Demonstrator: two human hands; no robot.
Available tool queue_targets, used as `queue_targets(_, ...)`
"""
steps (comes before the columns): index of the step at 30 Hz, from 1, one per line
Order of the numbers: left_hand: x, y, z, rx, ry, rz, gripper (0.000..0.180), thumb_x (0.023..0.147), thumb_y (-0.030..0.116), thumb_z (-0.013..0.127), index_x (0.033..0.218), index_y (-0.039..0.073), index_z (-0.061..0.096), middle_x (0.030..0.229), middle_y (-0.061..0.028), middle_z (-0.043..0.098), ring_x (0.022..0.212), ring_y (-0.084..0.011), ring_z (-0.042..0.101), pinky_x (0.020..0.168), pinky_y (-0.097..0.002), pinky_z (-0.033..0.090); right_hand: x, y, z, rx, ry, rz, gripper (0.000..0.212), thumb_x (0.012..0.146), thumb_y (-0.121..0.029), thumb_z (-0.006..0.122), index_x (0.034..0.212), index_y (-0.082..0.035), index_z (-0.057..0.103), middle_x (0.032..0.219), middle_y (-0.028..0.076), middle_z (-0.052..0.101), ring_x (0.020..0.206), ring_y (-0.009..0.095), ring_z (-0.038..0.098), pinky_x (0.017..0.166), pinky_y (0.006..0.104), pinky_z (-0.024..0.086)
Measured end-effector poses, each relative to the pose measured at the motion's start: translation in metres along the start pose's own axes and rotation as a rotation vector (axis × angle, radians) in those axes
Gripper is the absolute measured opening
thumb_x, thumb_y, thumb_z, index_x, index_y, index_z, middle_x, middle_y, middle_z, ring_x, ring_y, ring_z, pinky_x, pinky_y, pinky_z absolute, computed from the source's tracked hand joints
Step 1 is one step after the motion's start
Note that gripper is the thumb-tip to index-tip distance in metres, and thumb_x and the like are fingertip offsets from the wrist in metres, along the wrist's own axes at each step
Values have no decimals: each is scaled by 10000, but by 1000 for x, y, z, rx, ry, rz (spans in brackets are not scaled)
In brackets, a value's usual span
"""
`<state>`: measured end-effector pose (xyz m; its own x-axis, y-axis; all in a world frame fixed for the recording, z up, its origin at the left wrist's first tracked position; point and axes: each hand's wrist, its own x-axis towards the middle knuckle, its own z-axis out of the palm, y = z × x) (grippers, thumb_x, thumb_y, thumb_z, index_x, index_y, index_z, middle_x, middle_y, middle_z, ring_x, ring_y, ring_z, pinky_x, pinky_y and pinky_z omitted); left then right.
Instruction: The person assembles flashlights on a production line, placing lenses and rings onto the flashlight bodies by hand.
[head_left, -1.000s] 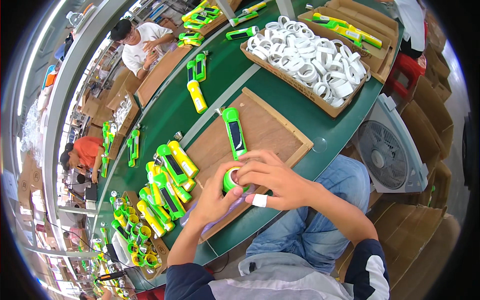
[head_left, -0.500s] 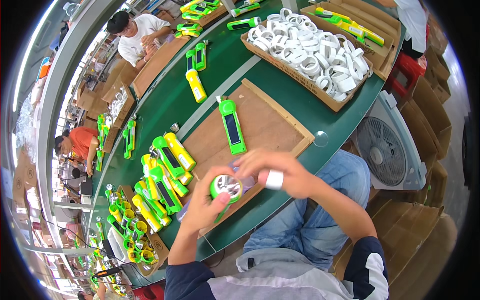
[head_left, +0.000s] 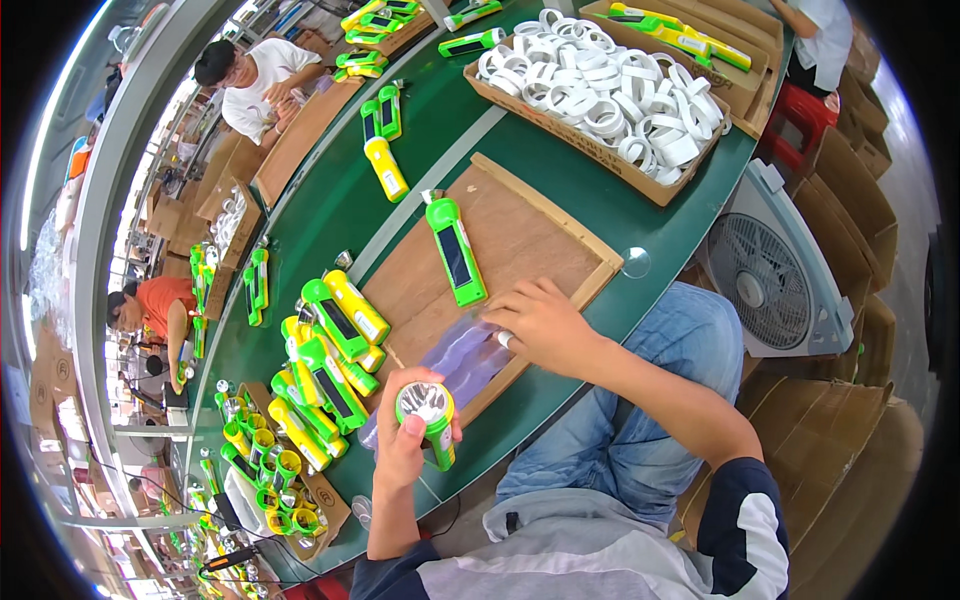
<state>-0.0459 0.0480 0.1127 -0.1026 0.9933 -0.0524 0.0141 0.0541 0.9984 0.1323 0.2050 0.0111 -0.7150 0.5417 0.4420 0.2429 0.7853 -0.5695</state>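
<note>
My left hand [head_left: 400, 450] is closed around a green flashlight [head_left: 440, 430], its silver reflector facing up at the open head. A white plastic ring [head_left: 503, 340] sits at the thumb of my right hand [head_left: 548, 328]. That hand's fingers are bent down onto a row of translucent, purple-tinted plastic pieces [head_left: 465, 360] along the near side of the wooden board [head_left: 540, 235]; the fingertips are partly hidden, and whether they pinch a piece is unclear. Another green flashlight with a dark panel [head_left: 457, 252] lies on the board beyond my hands.
Several green and yellow flashlights [head_left: 335, 350] are piled left of the board. A cardboard tray of white rings [head_left: 600, 95] stands at the far right. One clear disc [head_left: 636, 262] lies near the table edge, beside a fan [head_left: 755, 270]. Co-workers [head_left: 260, 85] sit across the table.
My right hand has moved away from the flashlight head, down onto the translucent pieces. My left hand has lowered slightly with the flashlight, turning its reflector more into view.
</note>
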Motion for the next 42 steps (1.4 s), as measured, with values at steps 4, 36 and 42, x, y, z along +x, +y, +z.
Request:
queue_targets(4, -2, -2, -4, 246, 118, 69, 527, 886, 417, 651, 1200, 27, 487, 851, -115, 647, 691, -199, 656, 616, -312, 527, 8, -7, -14, 53, 151, 50, 295, 787, -91, 679, 1083, -83, 682, 1012, 54, 648, 1000, 239, 571, 951, 385, 419)
queue_targets(36, 13, -36, 77, -10, -110, 546, 614, 895, 442, 665, 1254, 39, 372, 924, -185, 589, 810, -228, 600, 688, -342, 493, 28, 86, -186, -288, 478, 475, 241, 769, -131, 675, 998, -60, 655, 996, 139, 637, 916, 333, 623, 829, 422, 491)
queue_targets(42, 9, -47, 89, -130, -131, 410, 635, 907, 478, 647, 1262, 28, 372, 947, -177, 585, 784, -202, 602, 683, -315, 488, 61, 116, -159, -662, 210, 455, 241, 779, -116, 694, 1017, -153, 678, 1087, 99, 597, 1053, 293, 574, 903, 424, 480)
